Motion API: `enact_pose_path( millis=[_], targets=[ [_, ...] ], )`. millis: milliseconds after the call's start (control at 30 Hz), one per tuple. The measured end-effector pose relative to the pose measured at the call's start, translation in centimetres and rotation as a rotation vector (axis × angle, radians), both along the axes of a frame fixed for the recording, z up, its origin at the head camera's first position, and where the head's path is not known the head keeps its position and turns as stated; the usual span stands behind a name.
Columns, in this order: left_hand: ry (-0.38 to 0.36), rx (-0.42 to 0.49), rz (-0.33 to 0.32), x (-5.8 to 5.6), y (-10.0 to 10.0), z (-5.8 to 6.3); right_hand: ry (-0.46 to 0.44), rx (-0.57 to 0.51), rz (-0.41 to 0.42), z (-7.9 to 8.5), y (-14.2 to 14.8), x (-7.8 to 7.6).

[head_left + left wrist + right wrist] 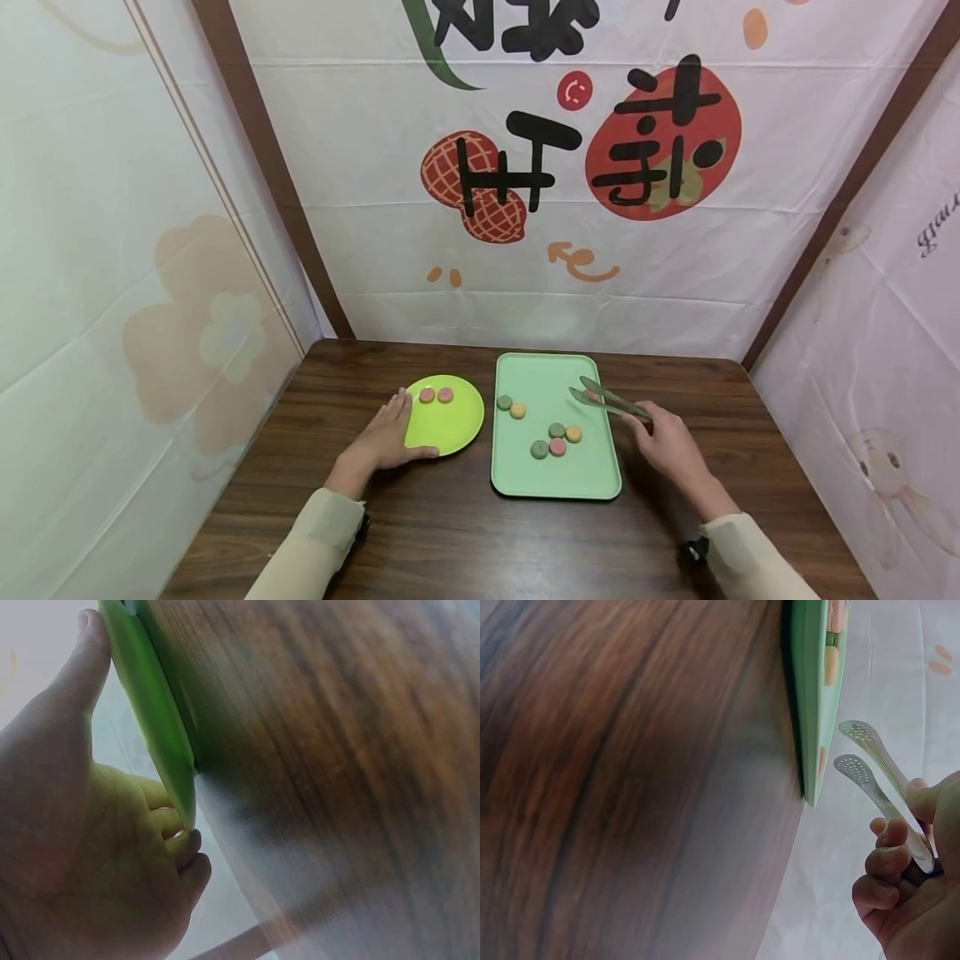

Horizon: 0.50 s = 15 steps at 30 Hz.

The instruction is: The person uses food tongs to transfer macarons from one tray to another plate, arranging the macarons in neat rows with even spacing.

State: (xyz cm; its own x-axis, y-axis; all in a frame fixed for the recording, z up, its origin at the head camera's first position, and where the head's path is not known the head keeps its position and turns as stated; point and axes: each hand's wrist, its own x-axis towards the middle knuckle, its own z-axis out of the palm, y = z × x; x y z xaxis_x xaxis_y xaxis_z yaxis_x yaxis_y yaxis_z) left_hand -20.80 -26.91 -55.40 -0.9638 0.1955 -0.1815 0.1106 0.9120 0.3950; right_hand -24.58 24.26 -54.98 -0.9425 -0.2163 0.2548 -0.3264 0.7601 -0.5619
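Observation:
My right hand point(670, 442) holds a pair of metal tongs point(617, 398) over the far right of the pale green tray point(525, 479). In the right wrist view the tongs' perforated tips stand apart. A pink macaron point(592, 395) shows between the tong arms in the head view, partly hidden by them. On the left, my left hand point(386, 435) rests against the rim of a lime green plate point(450, 429), fingers extended along its left side and thumb at its near edge. Two pink macarons point(446, 395) lie side by side toward the plate's far edge.
On the tray, a green macaron point(505, 402) and a yellow macaron point(517, 410) sit by the left rim. Several green, yellow and pink macarons point(557, 447) cluster near its middle. Plate and tray stand on a dark wooden table point(450, 533), with printed fabric point(375, 275) behind.

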Motion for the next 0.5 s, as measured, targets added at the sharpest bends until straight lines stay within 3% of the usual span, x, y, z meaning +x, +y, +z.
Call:
enact_pose_path(
  millis=[500],
  targets=[
    [0.0, 0.0, 0.004, 0.03, -0.05, -0.05, -0.019, 0.048, -0.027, 0.22, 0.55, -0.36]
  ],
)
